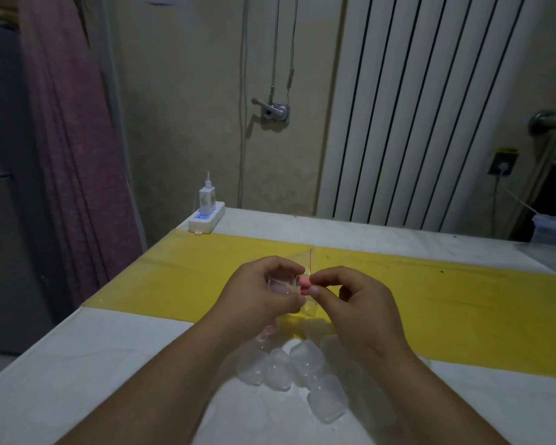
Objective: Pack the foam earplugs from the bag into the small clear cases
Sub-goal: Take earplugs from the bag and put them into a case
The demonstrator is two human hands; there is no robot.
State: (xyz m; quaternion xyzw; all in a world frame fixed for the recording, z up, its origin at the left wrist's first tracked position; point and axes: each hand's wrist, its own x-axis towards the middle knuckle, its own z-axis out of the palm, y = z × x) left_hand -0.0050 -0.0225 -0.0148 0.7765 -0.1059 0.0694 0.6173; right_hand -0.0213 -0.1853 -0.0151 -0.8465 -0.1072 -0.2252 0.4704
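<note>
Earplug (pixel 304 285), pink, sits pinched in the right hand (pixel 360 303) at three o'clock of the clear case (pixel 278 284) gripped by the left hand (pixel 264 293), mid-loading, likely needing a gentle push inside next.

Dim, yellowish indoor light, with a soft and slightly murky picture.
The table (pixel 116 358) is the brightest area, and the shadows on it are faint and soft-edged. Left of the table, the curtain (pixel 77 139) sinks into gloom. Behind the table, the radiator (pixel 414 107) bars lean and bow with wide-angle distortion.
</note>
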